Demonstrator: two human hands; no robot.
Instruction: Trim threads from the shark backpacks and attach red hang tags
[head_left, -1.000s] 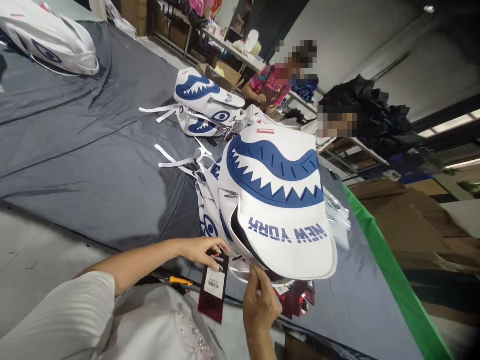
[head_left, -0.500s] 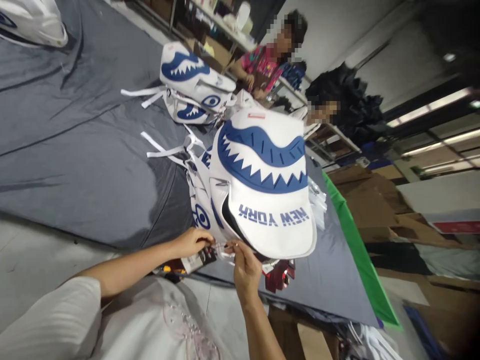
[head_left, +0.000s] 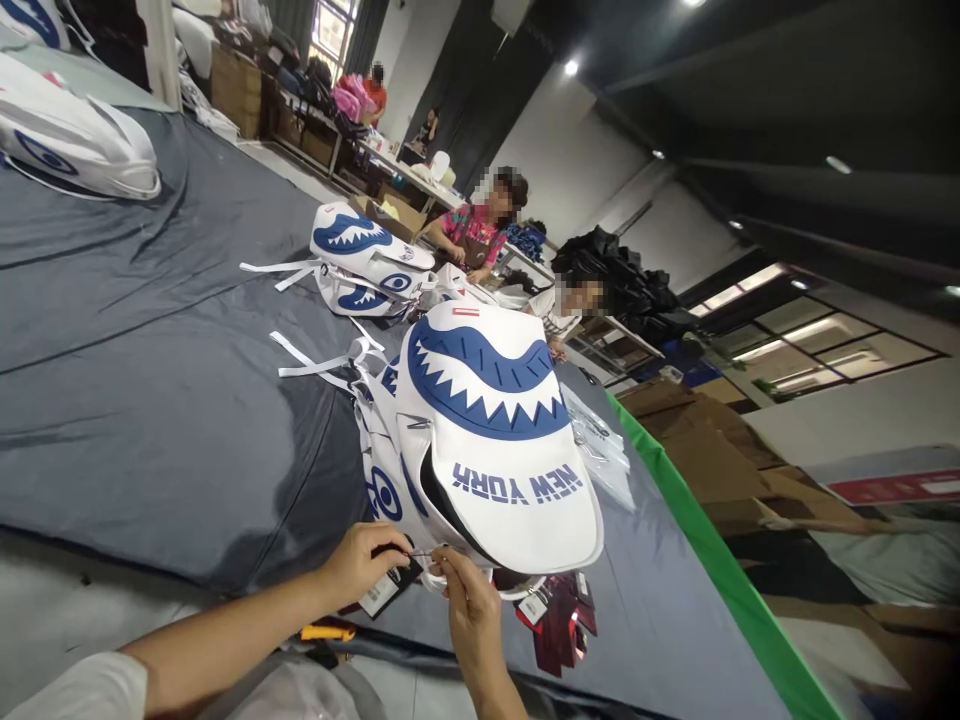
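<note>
A white backpack (head_left: 495,455) with a blue toothed mouth and "NEW YORK" on its flap lies in front of me, its near end towards me. At that end my left hand (head_left: 367,560) is closed, its fingertips pinching a thin string (head_left: 421,552). My right hand (head_left: 469,590) is also closed in a pinch on the string, a short way to the right. Below my left fingers hangs a black-and-white hang tag (head_left: 384,590). Part of the string is hidden by my fingertips.
Dark red tags (head_left: 559,625) lie right of my right hand; an orange-handled tool (head_left: 328,632) is at the table's near edge. More white backpacks (head_left: 367,245) lie farther back. Clear plastic bags (head_left: 600,440) are on the right. Co-workers (head_left: 480,230) are across the grey-covered table (head_left: 187,420).
My view has tipped upward, so the backpack and hands appear lower and more of the room shows. My fingertips have come slightly closer together at the string.
</note>
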